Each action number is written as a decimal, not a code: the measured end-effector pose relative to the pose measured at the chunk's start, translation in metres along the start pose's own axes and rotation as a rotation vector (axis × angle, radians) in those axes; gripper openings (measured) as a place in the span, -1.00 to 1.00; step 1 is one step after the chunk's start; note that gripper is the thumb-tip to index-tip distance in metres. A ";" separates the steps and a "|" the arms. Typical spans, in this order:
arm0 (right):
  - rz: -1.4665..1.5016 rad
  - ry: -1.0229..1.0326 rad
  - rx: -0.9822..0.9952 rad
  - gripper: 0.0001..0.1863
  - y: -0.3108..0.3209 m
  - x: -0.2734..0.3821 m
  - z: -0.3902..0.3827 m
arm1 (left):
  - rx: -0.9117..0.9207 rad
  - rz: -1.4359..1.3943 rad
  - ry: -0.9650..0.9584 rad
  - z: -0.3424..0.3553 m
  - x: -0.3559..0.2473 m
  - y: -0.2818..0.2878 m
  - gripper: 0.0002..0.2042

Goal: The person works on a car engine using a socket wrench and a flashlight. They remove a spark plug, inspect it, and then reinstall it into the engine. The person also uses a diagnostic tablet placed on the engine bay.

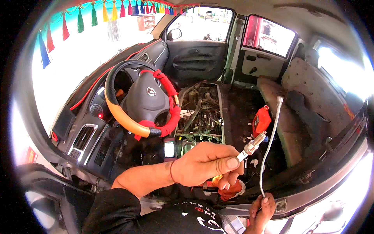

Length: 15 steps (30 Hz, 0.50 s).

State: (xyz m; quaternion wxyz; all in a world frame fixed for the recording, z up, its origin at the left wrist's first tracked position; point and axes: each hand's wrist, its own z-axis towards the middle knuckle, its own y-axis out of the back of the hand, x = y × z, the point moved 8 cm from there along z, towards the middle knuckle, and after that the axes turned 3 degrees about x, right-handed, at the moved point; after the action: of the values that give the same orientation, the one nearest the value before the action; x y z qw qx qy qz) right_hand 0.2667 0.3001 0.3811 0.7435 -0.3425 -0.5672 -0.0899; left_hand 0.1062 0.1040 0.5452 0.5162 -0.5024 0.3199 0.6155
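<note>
My left hand [206,163] is raised over the open engine compartment [202,113], its thumb and fingers pinching a spark plug [251,146] by the white ceramic end. The plug's metal threaded end points up and to the right. Lower right, my right hand [263,208] is closed around the lower part of a long, thin, curved metal rod [268,152]. This rod rises past the spark plug with a gap between them, and its upper tip is thicker, like a small socket.
A steering wheel [113,93] with red wrapping stands at left. Behind the plug is a red plastic bottle [261,120]. A device with a lit screen [169,149] lies by the engine opening. An orange-red cloth [232,191] is below my left hand; the rear seat [272,105] is at right.
</note>
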 end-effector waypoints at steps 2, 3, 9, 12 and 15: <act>0.044 0.002 0.030 -0.54 -0.010 0.003 0.012 | -0.021 0.003 -0.028 -0.004 -0.002 0.003 -0.66; 0.072 -0.002 0.036 -0.56 -0.013 0.004 0.020 | -0.035 0.004 -0.021 -0.006 0.000 0.005 -0.66; 0.220 -0.097 0.017 -0.64 -0.027 -0.004 0.085 | -0.183 -0.002 0.010 -0.030 0.011 0.024 -0.63; 0.355 -0.191 0.089 -0.65 -0.048 -0.019 0.111 | -0.247 -0.067 0.055 -0.046 0.017 0.034 -0.63; 0.358 -0.231 0.198 -0.66 -0.069 -0.032 0.122 | -0.312 -0.082 0.065 -0.060 0.020 0.041 -0.63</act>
State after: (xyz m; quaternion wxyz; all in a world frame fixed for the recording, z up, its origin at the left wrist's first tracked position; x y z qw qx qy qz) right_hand 0.1246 0.3147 0.3951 0.7079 -0.3710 -0.5846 0.1394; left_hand 0.0849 0.0450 0.5039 0.4462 -0.6086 0.2163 0.6195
